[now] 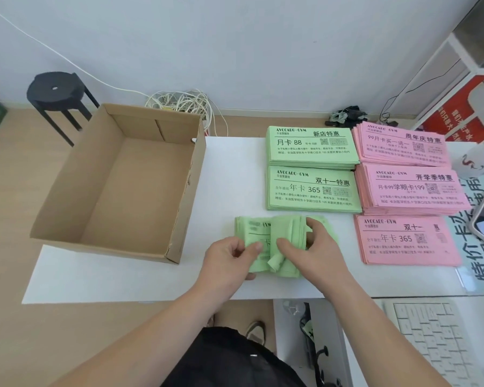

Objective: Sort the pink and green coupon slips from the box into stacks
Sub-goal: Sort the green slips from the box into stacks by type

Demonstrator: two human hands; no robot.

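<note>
The brown cardboard box (134, 191) at left shows a bare floor. Beside it on the white table (123, 280), the left hand (229, 258) pinches a rumpled bundle of green paper slips (252, 227), while the right hand (310, 250) curls round its folded edge. Likely the last batch: flatten it, then match it to the neat green stacks (310, 188), left of the pink stacks (411, 191).

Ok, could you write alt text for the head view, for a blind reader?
The left hand and right hand grip a crumpled bundle of green slips on a white table. An empty cardboard box stands left; two green stacks and three pink stacks lie right.
</note>
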